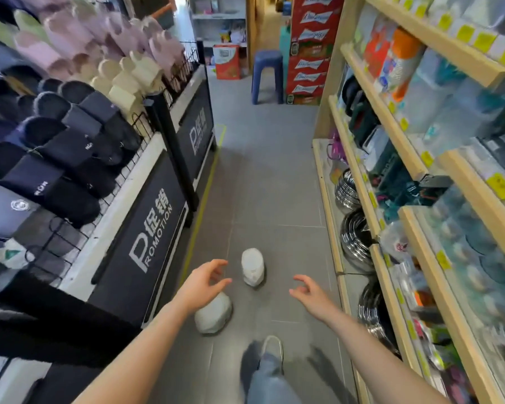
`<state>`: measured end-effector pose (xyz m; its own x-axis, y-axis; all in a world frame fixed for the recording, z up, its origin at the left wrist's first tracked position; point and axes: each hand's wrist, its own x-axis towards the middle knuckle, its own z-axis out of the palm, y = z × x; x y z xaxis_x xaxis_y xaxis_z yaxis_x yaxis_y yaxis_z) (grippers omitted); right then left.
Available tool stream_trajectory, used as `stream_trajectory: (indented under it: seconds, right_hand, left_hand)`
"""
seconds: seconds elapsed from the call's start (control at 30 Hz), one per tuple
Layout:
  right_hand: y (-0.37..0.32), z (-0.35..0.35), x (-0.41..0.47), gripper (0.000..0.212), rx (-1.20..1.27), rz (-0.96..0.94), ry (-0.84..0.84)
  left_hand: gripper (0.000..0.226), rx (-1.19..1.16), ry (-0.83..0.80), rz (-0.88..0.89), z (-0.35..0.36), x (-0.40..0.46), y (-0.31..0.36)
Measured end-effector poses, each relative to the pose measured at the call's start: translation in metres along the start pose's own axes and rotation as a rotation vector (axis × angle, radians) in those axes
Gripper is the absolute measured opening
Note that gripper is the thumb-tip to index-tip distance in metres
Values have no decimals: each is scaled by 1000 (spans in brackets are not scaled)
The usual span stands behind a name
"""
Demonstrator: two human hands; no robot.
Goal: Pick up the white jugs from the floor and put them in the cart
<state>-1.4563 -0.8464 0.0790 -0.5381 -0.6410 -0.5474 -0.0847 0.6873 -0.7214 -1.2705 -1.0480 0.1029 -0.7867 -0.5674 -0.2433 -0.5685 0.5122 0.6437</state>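
Two white jugs stand on the grey tiled floor of a shop aisle. The farther jug [253, 266] is in the middle of the aisle. The nearer jug [214, 314] sits just below my left hand [202, 282], partly covered by my wrist. My left hand hangs in the air with its fingers spread and loosely curled, holding nothing. My right hand [309, 293] reaches forward to the right of the farther jug, fingers also loosely curled and empty. No cart shows in view.
A slipper display rack [70, 135] with black promotion panels lines the left side. Wooden shelves [391, 199] full of goods line the right. A blue stool [267, 75] and red boxes [311, 48] stand at the aisle's far end. My shoe [271, 346] is near the bottom.
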Motion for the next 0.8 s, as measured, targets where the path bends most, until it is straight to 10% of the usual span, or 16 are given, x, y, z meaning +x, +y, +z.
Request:
stream_trajectory:
  seconds: [0.37, 0.5, 0.8]
  right_hand:
    - [25, 32, 220, 65, 35, 51, -139]
    - [112, 90, 328, 113, 53, 103, -115]
    - [246, 214, 533, 72, -62, -87, -76]
  left_hand:
    - [50, 94, -75, -50, 53, 210, -102]
    - [75, 93, -119, -62, 140, 284, -189]
    - [63, 224, -14, 234, 339, 429, -384]
